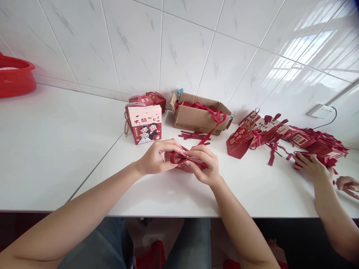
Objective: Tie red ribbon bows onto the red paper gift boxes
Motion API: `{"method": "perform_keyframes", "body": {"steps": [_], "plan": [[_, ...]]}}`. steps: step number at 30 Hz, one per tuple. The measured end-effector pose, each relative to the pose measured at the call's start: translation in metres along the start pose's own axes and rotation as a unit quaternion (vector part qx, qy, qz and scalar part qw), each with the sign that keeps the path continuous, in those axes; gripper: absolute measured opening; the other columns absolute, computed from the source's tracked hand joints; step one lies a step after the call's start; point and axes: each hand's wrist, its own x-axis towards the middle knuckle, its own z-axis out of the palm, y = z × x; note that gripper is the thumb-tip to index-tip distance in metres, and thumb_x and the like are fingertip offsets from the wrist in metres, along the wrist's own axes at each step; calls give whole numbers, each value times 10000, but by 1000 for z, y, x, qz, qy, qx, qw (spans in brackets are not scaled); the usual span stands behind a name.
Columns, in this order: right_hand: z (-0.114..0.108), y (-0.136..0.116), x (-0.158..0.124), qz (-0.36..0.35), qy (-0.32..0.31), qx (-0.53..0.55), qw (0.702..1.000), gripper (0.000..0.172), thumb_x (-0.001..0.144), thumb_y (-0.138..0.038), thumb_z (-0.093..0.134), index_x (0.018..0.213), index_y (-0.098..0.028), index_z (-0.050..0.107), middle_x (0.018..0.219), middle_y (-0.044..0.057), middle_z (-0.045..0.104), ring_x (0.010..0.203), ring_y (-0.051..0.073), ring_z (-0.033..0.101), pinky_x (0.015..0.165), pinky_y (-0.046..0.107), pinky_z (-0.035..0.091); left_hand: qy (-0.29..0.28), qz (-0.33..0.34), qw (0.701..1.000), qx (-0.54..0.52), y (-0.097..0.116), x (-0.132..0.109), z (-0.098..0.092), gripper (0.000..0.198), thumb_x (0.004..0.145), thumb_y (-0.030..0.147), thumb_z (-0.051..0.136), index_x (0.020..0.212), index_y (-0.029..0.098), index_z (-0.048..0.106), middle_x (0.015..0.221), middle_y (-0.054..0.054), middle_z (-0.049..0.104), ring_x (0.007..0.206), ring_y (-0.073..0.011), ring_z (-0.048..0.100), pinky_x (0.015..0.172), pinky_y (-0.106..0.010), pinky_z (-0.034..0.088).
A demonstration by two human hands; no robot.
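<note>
Between my hands on the white table stands a small red gift box [182, 167], partly covered by my fingers. A red ribbon [174, 158] is looped at its top. My left hand [157, 157] is closed at the left of the box, its fingers and thumb around the ribbon loop. From the right, my right hand [205, 164] is closed with thumb and fingertips pinching the ribbon at the middle of the top. The exact grip is partly hidden by the fingers.
Behind are a cartoon-couple box [148, 125], a cardboard carton [196, 117] of red ribbons, and loose ribbon strips [193, 135]. Red boxes [241, 138] lie to the right, near a co-worker's hand [314, 168] on another box. A red basin [17, 76] sits far left.
</note>
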Motion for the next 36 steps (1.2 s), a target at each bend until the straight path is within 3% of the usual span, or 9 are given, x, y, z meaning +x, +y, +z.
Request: {"method": "perform_keyframes", "body": {"steps": [7,17,23,28,36], "plan": [[0,-2,0,-13,-6,-1,1000,185,860,-183,572,998,-226,686,863,52,597,753,150,619,647,299,550,1,-11,1000,-2,-1,-1,1,132,738,158,693,868,183,698,870,-83,710,805,-181,666,707,-292,560],[1,-1,1,3,-12,0,1000,161,878,-218,551,958,-235,689,913,69,638,850,187,635,718,361,557,10,-31,999,-2,1,-1,2,107,730,151,691,836,165,690,843,-81,704,780,-175,668,690,-276,559],[1,1,1,-31,16,-6,999,232,853,-163,587,1040,-253,689,808,33,627,731,156,590,648,332,504,14,-43,999,-2,1,-1,4,107,730,139,682,834,162,686,831,-71,699,764,-165,659,667,-261,551],[1,3,-4,1,21,-38,999,199,855,-209,592,1006,-260,710,658,-1,537,628,140,511,599,324,452,25,-52,998,4,1,-1,6,101,739,156,675,839,166,687,826,-63,695,738,-155,652,653,-255,546],[-2,3,-2,39,4,-34,999,137,858,-220,602,937,-244,711,680,0,596,677,147,576,712,364,462,42,-32,998,27,6,0,8,101,757,143,638,857,157,645,811,-53,674,704,-141,630,617,-246,516]]}}
